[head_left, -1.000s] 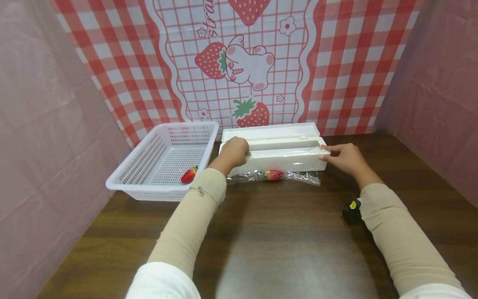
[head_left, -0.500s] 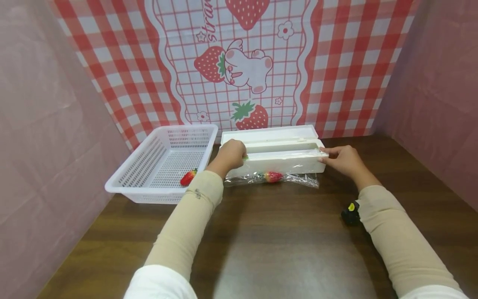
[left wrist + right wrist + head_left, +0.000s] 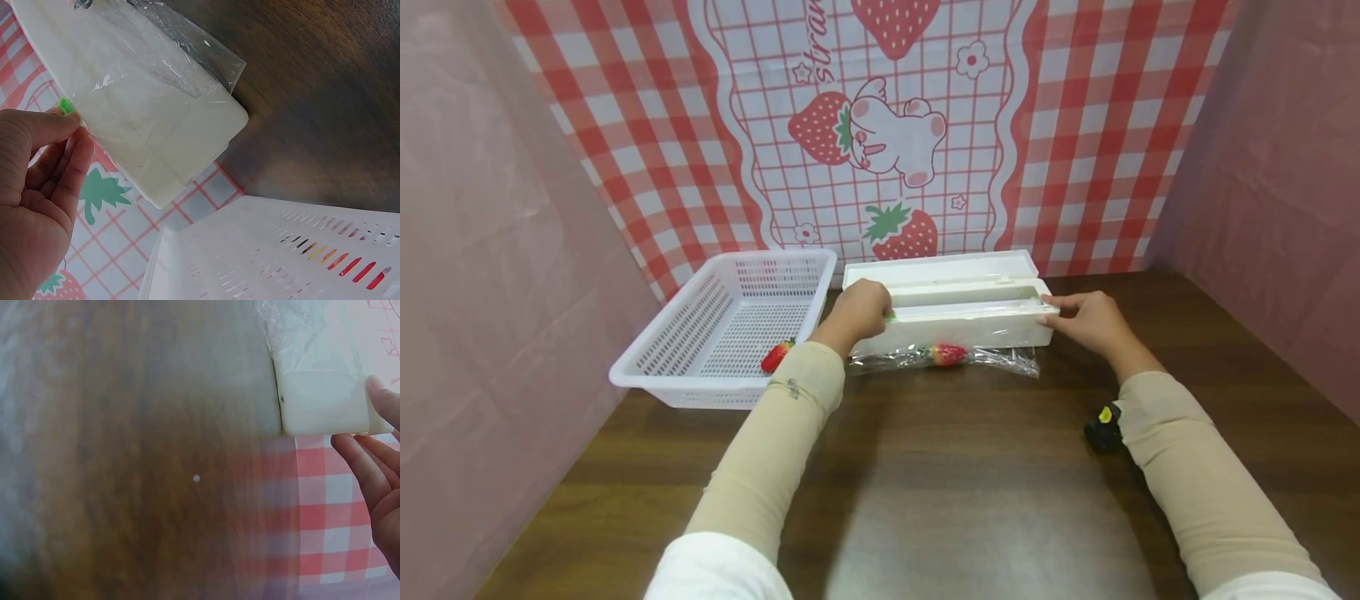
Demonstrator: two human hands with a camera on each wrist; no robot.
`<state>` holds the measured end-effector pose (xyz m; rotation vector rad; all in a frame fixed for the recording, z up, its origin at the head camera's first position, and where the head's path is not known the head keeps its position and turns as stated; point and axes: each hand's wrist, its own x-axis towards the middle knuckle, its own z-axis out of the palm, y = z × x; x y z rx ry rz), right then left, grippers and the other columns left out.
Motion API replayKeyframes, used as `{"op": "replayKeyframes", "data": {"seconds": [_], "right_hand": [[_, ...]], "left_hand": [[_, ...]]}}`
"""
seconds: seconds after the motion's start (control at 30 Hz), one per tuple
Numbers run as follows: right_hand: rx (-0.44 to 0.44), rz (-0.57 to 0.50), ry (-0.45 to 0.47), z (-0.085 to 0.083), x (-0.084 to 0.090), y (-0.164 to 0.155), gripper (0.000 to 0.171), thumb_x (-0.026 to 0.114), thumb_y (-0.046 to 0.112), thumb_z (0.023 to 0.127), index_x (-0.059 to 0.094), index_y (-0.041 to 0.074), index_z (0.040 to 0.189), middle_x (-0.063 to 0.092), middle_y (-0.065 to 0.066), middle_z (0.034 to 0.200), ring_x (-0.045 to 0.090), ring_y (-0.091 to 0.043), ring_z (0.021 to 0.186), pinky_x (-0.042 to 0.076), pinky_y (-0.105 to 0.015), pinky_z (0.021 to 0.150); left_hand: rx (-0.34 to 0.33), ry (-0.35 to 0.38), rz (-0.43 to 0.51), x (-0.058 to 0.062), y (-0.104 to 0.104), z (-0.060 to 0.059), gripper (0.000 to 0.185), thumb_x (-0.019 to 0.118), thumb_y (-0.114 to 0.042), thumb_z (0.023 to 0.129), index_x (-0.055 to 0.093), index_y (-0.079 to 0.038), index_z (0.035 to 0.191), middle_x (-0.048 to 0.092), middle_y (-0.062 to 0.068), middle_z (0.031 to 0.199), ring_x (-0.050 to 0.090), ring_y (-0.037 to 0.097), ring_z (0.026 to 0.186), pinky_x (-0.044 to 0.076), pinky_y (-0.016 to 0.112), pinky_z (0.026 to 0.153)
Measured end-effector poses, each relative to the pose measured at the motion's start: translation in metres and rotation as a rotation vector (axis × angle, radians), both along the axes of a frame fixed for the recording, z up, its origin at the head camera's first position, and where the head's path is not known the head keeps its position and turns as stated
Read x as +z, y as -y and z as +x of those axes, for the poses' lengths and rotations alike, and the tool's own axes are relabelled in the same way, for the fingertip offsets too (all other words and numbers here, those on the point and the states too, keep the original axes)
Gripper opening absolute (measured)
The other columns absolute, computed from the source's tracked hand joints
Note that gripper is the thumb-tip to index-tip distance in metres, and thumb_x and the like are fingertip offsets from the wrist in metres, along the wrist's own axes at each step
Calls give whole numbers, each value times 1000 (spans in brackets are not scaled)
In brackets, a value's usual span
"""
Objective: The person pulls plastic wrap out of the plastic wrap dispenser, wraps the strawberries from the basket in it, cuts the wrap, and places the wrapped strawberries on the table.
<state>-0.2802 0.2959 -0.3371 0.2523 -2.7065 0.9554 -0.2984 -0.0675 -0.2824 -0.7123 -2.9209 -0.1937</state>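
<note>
White dispenser box [image 3: 958, 321] gripped at its ends by left hand [image 3: 859, 310] and right hand [image 3: 1092, 321]

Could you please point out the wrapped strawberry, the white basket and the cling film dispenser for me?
wrapped strawberry [image 3: 949, 354], head view, on its red body under the film.
white basket [image 3: 651, 379], head view, on its near rim.
cling film dispenser [image 3: 970, 330], head view, on its white front wall.
</note>
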Motion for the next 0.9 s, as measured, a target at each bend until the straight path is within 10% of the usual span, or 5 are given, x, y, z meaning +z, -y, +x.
{"op": "replayKeyframes", "data": {"seconds": [0.67,0.9], "right_hand": [[4,7,8,-1,-1,-1,53,75,34,86,62,2,126,61,-8,68,49,-25,70,39,-29,51],[1,0,14,0,0,-1,53,74,34,86,61,2,126,68,-19,83,50,-27,73,41,-29,52]], "left_hand": [[-4,9,11,1,6,2,20,66,4,72,77,-11,79,73,1,85,62,19,75,54,34,75],[-1,2,5,2,9,1,23,64,5,71,77,-11,82,73,3,89,65,21,82,54,35,78]]}}
